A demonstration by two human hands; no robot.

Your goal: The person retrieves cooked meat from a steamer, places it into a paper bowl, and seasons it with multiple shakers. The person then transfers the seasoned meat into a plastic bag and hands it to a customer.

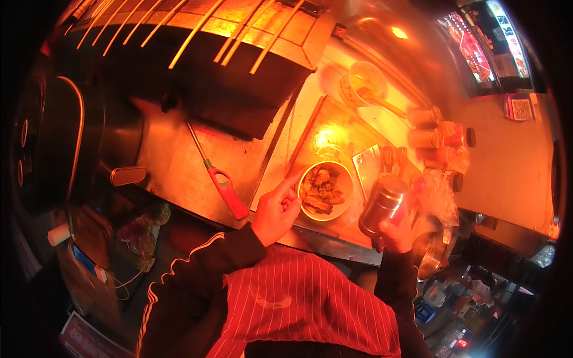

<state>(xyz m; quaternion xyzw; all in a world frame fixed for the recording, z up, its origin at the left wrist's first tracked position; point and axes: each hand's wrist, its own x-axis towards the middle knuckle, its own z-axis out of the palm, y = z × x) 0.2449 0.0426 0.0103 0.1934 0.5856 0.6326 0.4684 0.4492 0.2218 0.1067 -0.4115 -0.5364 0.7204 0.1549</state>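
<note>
My left hand [278,210] is at the left rim of a round bowl [347,206], its fingers gripping the edge. Pieces of browned, cooked food [321,188] lie in the bowl, which stands at the near end of a wooden cutting board [329,114]. To the right, my right hand [396,232] is closed around a metal shaker [384,203], held tilted. Behind the shaker, a cleaver's broad blade [368,164] lies on the board. What is inside the shaker cannot be seen.
A pink-red long-neck lighter [228,192] lies on the metal counter at left. Wooden skewers [194,36] jut over the edge of a grill at top left. A clear tub [362,85] with a utensil stands behind the board. Seasoning jars [424,138] and a plastic bag [441,194] are at right.
</note>
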